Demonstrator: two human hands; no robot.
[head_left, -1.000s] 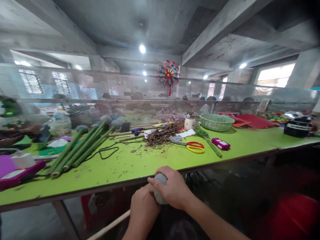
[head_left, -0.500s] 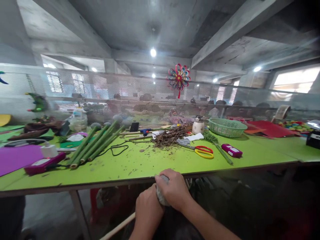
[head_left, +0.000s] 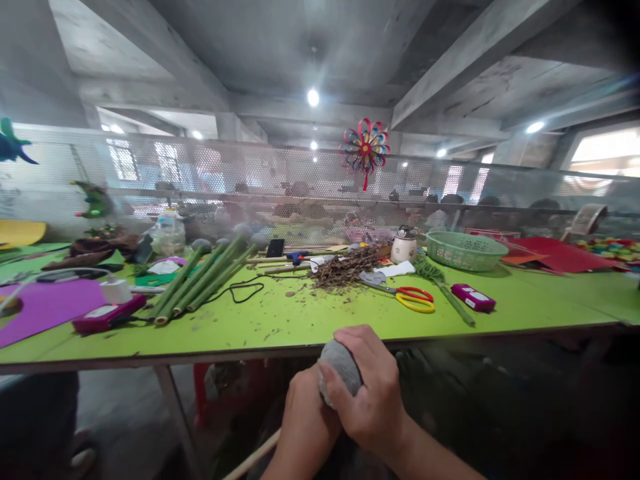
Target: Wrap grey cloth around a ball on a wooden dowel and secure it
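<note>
A grey ball (head_left: 339, 372) with a rough, paper- or clay-like surface is between my two hands, just off the table's near edge. My right hand (head_left: 373, 393) is closed around it, fingers over the top and thumb across the front. Against the ball's lower left side, my left hand (head_left: 309, 417) makes a fist around a pale wooden stick (head_left: 255, 455), whose lower part slants out to the lower left. Where stick and ball meet is hidden by the hands.
On the green table (head_left: 300, 327) lie green-wrapped stems (head_left: 200, 283) with grey balls on their ends, a pile of dry twigs (head_left: 345, 267), scissors (head_left: 400, 293), a green basket (head_left: 465, 252), two magenta boxes (head_left: 473, 298) and a glue gun (head_left: 297, 257). Crumbs lie scattered in front.
My right hand has shifted on the ball, its fingers lifting and spreading, so more of the grey surface shows. The left fist keeps its grip; the view has turned slightly left.
</note>
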